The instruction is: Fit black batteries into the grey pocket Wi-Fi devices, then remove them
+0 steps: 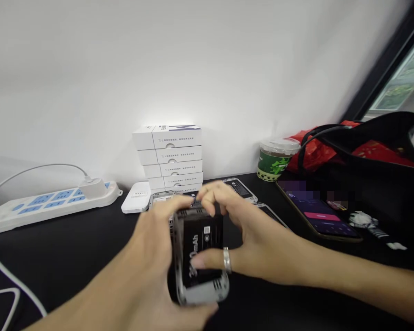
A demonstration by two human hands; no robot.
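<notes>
My left hand (153, 257) is wrapped round a small grey-and-black electronic device with its back off (202, 294), held tilted above the table. A black battery (207, 266) with "mAh" printed on it lies in the device's bay. My right hand (255, 239), with a ring on the thumb, has its thumb pressed on the battery's face. Its other fingers curl at the device's top edge. Behind my hands lie more open-backed devices with black batteries (239, 187), partly hidden by my fingers.
White boxes (177, 154) are stacked against the wall, beside a pile of white covers (137, 197). To the left lies a power strip (55, 202) with a plugged-in charger. On the right are a drink cup (274, 161), a phone (317, 211), a small doll charm (364, 220) and a black bag (382, 184).
</notes>
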